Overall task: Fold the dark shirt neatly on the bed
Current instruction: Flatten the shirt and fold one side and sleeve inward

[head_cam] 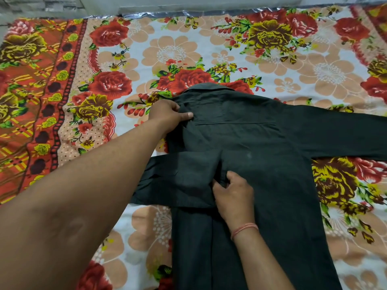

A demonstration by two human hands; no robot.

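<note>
From the head camera, the dark shirt [261,155] lay back-up at five o'clock on the bed [178,51]. The left hand [167,116] pinched the shoulder; the right hand [232,195] pinched the folded sleeve. Best to keep that fold's edge straight.

Both forearms are bare, no sleeves reaching into view. The right wrist wears a thin band of orange-pink thread [244,229], wound round several times. The left hand [167,116] carries no ring or band, its thumbnail cut short
</note>
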